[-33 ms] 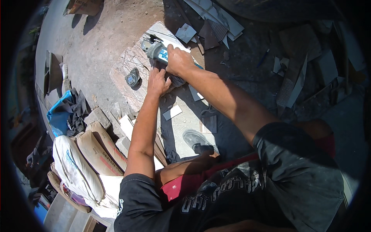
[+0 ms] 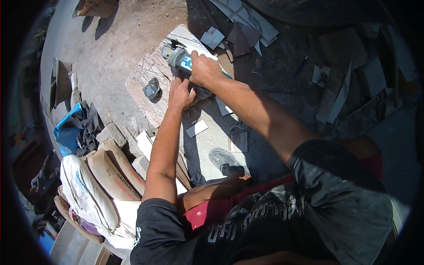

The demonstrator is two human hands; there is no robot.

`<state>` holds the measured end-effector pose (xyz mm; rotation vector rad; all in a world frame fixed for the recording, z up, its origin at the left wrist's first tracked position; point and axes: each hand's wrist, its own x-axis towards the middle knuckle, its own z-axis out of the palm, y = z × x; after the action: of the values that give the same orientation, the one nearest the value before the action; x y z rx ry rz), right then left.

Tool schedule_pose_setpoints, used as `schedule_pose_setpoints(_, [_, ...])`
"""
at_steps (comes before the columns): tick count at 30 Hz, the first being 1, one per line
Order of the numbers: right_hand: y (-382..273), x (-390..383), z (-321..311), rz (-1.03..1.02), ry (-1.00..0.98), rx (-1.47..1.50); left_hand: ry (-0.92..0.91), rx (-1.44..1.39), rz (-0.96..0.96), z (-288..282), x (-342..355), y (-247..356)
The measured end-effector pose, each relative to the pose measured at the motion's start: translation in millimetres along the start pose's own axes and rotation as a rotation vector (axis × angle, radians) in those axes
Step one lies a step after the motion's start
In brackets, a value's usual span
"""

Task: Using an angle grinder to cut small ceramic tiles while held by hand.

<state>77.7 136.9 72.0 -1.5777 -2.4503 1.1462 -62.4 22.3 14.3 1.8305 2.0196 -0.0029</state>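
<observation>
My right hand (image 2: 206,70) is wrapped round the body of an angle grinder (image 2: 177,58), grey at the head with a blue and white body. The grinder's head points away to the left, over a white tile piece (image 2: 192,43) on a scored, dusty work slab (image 2: 140,77). My left hand (image 2: 180,94) lies just below the grinder, fingers stretched forward onto the work surface and thumb apart; what lies under its fingertips is hidden. Left of that hand, a tape measure (image 2: 152,88) rests on the slab.
Tile offcuts (image 2: 247,21) lie beyond the slab, and more scraps (image 2: 338,95) to the right. A small white offcut (image 2: 197,128) is near my shoe (image 2: 223,160). Cement bags (image 2: 112,170), a white sack (image 2: 86,190) and a blue plastic item (image 2: 66,132) sit at left.
</observation>
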Motion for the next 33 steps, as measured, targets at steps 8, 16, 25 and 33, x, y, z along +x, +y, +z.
schedule_pose_setpoints(8, [0,1,-2,-0.005,-0.021,0.008,0.046,0.030,0.031,4,0,-2])
schedule_pose_setpoints(16, [1,2,-1,0.000,-0.019,0.002,-0.061,-0.014,-0.051,-1,2,3])
schedule_pose_setpoints(25, [0,2,-2,0.001,-0.029,0.012,-0.008,-0.003,0.000,3,1,-2])
schedule_pose_setpoints(33, [-2,3,-2,0.002,-0.041,0.007,0.015,0.018,0.013,7,-1,-6])
